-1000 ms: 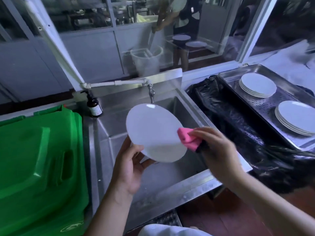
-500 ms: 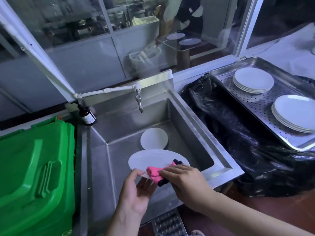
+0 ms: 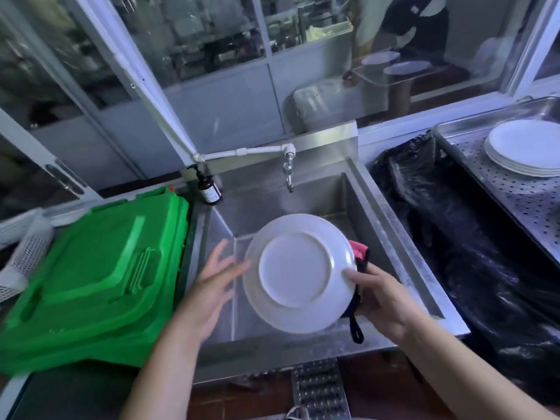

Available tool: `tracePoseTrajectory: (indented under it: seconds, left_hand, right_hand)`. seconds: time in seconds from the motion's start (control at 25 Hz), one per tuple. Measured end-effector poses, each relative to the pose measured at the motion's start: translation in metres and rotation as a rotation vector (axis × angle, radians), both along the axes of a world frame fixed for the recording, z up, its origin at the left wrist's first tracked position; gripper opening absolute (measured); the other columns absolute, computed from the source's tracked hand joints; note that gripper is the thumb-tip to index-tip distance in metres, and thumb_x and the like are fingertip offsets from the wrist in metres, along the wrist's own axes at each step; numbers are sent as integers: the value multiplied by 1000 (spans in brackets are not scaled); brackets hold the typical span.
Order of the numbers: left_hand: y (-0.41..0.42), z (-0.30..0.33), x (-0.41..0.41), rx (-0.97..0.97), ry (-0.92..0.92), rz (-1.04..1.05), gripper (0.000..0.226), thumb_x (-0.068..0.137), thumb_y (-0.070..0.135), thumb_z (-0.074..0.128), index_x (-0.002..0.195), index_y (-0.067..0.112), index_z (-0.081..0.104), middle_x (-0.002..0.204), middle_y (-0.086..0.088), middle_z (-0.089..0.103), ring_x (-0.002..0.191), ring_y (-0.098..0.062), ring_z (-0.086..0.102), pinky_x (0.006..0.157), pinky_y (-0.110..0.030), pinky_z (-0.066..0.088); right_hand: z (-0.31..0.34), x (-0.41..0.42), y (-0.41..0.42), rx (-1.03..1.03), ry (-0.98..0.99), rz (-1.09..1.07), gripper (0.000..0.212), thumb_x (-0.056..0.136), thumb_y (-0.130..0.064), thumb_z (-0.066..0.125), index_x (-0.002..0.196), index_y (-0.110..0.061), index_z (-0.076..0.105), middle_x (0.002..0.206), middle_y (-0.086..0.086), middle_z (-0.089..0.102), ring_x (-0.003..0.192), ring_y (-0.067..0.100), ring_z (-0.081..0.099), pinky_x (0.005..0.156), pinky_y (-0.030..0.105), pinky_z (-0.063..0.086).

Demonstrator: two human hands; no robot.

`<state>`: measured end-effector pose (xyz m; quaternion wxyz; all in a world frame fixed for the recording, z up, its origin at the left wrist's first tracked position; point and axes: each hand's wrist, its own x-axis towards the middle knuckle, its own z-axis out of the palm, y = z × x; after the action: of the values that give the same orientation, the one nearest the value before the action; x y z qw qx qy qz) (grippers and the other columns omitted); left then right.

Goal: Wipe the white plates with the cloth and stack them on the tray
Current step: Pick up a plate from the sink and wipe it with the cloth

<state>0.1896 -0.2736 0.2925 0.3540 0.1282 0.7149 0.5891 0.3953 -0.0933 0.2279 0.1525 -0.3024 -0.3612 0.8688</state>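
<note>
Right fingers: our thumb lies curled over the plate's rim, and the other fingers are hidden behind the plate, so we take it as a pinch.
Right hand: we hold the white plate at its right edge, with the cloth caught between palm and plate.
Left fingers: we see them straight and spread, the tips just at the plate's left edge; whether they touch it we cannot tell.
Left hand: open, palm toward the plate, holding nothing.
White plate: we have it up over the sink, tilted, its underside and foot ring facing us.
Cloth: pink with a dark part, peeking out behind the plate's right rim; a dark loop hangs below our right hand.
Sink: steel basin under the plate, tap at its back.
Tray: perforated steel, to the right, well apart from our hands, bearing a stack of plates.
Green bin: left of the sink, lid closed.
Brown bottle: on the sink's back left corner.
</note>
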Motion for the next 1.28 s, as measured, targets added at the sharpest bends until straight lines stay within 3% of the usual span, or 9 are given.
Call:
tracePoseTrajectory:
  seconds: [0.16,0.32,0.4,0.52,0.64,0.8,1.0,1.12,1.28]
  left_hand:
    - [-37,-8,26,218,-299,-118,58,83,8,63,140,16,57,128,-17,68,106,-30,71,78,-45,61]
    - [-40,-3,44,367,-363,-182,83,59,7,94,135,22,65,126,-15,69,112,-33,69,82,-43,61]
    - [-38,2,54,354,-296,-165,76,59,0,90,127,26,71,124,-13,71,108,-31,70,79,-41,61]
    - [-35,7,66,341,-206,-202,66,73,-7,61,126,29,71,124,-10,71,111,-28,69,81,-37,60]
    - [-28,8,80,314,-131,-267,68,73,-5,63,128,34,68,127,-8,70,116,-25,67,83,-33,59]
    - [-15,7,100,291,-109,-353,68,74,-5,64,125,40,69,126,-3,71,113,-21,69,81,-32,59]
    - [-3,18,101,266,-44,-392,67,76,1,67,129,42,64,128,-6,70,113,-25,67,87,-44,57]
    - [0,23,100,326,-43,-352,65,77,1,66,128,42,66,127,-6,70,111,-23,68,85,-38,57]
    - [1,25,97,376,-4,-227,51,76,5,68,118,35,73,117,-6,74,102,-20,69,72,-35,58]
  right_hand:
    - [-16,20,-9,-227,141,-6,37,83,-10,61,120,-13,68,83,4,71,62,16,65,51,29,54]
    - [-22,28,-13,-219,177,107,36,80,-13,75,115,-15,73,92,5,72,72,18,67,61,32,56]
    - [-17,31,-14,-176,97,121,30,82,-13,74,111,-9,71,90,9,74,73,22,70,69,38,57]
    - [-10,36,-9,60,-190,-37,18,87,-2,69,104,-5,73,91,15,77,76,26,74,65,33,58]
    - [1,44,-3,226,-321,-187,17,93,2,61,98,-8,74,82,10,76,72,25,71,67,33,56]
    - [27,32,-2,411,-337,-145,12,91,4,53,90,8,65,71,13,58,67,23,54,61,32,41]
    - [82,1,6,786,-206,-129,16,89,-5,57,88,-8,74,68,5,51,62,17,48,60,28,35]
    - [111,-10,-2,1124,-78,-51,47,88,0,55,105,-38,77,86,1,52,73,13,58,63,21,49]
    - [107,-16,-26,1361,155,111,58,74,11,47,112,-22,77,99,-4,58,94,12,60,84,15,47]
